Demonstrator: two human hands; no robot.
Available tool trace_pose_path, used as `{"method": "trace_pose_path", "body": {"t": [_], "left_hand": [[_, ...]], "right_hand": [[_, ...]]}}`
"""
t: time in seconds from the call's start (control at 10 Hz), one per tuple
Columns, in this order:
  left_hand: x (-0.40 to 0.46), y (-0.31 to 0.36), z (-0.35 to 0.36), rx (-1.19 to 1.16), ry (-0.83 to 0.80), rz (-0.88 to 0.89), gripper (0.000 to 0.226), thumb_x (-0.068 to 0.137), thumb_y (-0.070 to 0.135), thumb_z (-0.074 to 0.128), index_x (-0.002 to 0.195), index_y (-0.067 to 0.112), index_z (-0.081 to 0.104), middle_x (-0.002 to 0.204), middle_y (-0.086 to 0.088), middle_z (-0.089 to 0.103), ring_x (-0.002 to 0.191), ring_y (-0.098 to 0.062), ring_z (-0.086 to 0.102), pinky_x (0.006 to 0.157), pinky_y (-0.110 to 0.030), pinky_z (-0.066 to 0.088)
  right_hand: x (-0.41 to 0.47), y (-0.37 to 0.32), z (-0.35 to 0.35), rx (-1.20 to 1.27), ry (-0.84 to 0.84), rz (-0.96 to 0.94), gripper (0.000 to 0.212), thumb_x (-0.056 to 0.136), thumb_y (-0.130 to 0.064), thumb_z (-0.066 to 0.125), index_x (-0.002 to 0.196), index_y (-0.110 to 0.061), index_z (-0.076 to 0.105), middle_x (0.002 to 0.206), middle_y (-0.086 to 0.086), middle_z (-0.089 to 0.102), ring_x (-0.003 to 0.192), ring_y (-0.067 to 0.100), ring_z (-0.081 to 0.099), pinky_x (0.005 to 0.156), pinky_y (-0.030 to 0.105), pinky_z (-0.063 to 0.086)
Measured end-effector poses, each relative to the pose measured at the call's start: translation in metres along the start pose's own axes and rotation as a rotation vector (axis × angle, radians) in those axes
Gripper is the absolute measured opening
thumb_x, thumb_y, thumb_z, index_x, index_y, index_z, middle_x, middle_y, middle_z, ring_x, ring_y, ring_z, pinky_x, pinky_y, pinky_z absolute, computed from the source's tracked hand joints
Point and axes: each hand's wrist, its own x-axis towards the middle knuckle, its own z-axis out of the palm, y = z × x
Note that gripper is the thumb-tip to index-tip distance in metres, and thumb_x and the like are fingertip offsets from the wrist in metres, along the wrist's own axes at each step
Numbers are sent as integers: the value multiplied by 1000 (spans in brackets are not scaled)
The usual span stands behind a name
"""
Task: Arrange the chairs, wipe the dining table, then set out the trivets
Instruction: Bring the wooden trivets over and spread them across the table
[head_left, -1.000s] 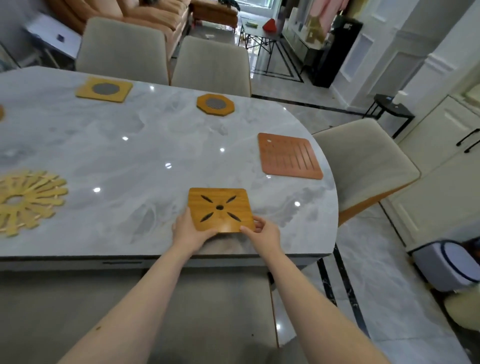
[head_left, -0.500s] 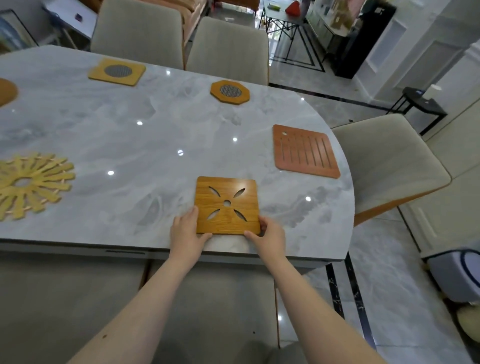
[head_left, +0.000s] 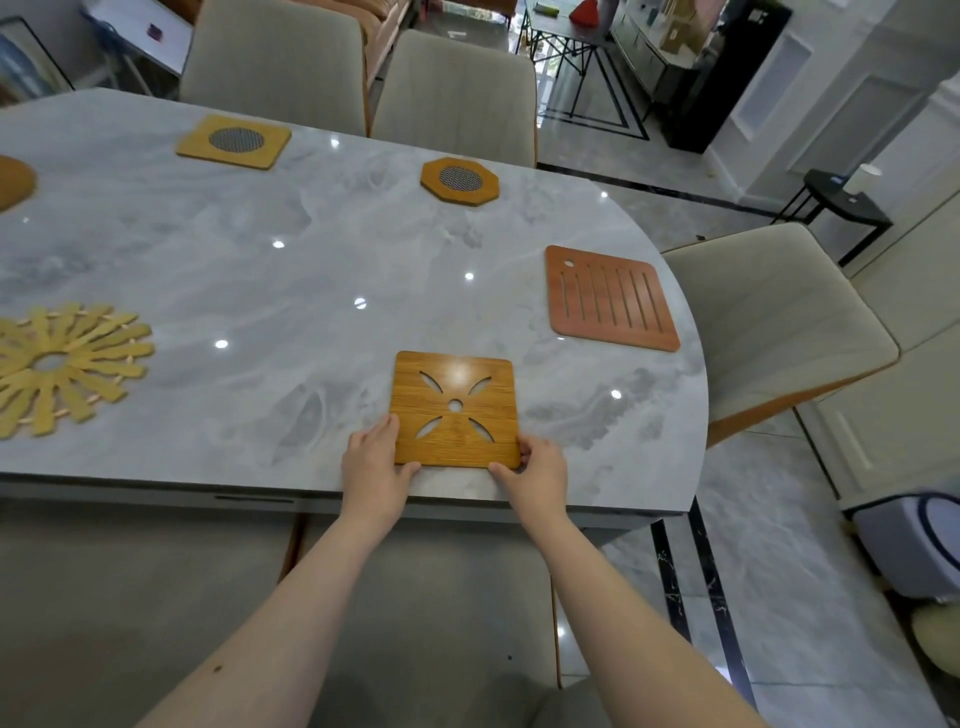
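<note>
We have the square wooden trivet (head_left: 455, 409) lying flat on the tabletop (head_left: 291, 270) close to the near edge, toward the rounded right end, and both our hands are on its near corners: the left hand (head_left: 375, 470) holds the near-left corner with fingers along the side edge and thumb under the near edge, and the right hand (head_left: 535, 474) pinches the near-right corner the same way. It reads to us as a thin, stiff board with leaf-shaped cut-outs and a small centre hole, so we judge it light and rigid, not something that bends or sags. The marble-look surface is glossy, so we expect the board to slide easily with a light push, and to overshoot if shoved. The best hold seems to be where we already are, at the edges and corners, since a flat board leaves little to grip from above; the thin webs between the cut-outs look like the weakest part. The slatted reddish trivet (head_left: 612, 297) sits near the right edge, the octagonal trivet (head_left: 460, 181) by the far edge.
</note>
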Motion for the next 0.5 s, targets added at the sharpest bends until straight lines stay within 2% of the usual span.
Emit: {"method": "trace_pose_path", "body": {"t": [0.1,0.2,0.3,0.5], "left_hand": [[1,2,-2,23,-39,-3,70,87,27,67,145,9,33,145,-5,42,125,-26,36,104,-33,32],[1,4,-5,45,-62,1,67,86,28,67,142,10,35,143,-5,43,122,-26,38,102,-33,34],[-2,7,-11,18,-68,9,53,84,27,68,130,12,46,131,-5,52,114,-26,42,96,-33,38],[-20,13,-30,5,-136,1,41,91,25,61,127,10,49,127,-10,53,116,-28,43,96,-35,38]], "right_hand": [[1,-2,0,-5,-12,18,36,79,-25,76,111,-17,62,104,2,57,95,15,55,82,26,47],[3,-4,2,-14,-23,36,36,78,-26,76,110,-17,63,104,2,62,96,18,59,85,32,53],[-2,-10,-2,3,-26,49,36,80,-24,74,113,-16,63,108,3,62,97,17,59,85,31,52],[-19,-19,-6,46,-6,61,50,86,-26,68,133,-14,53,127,3,55,116,19,55,97,35,49]]}}
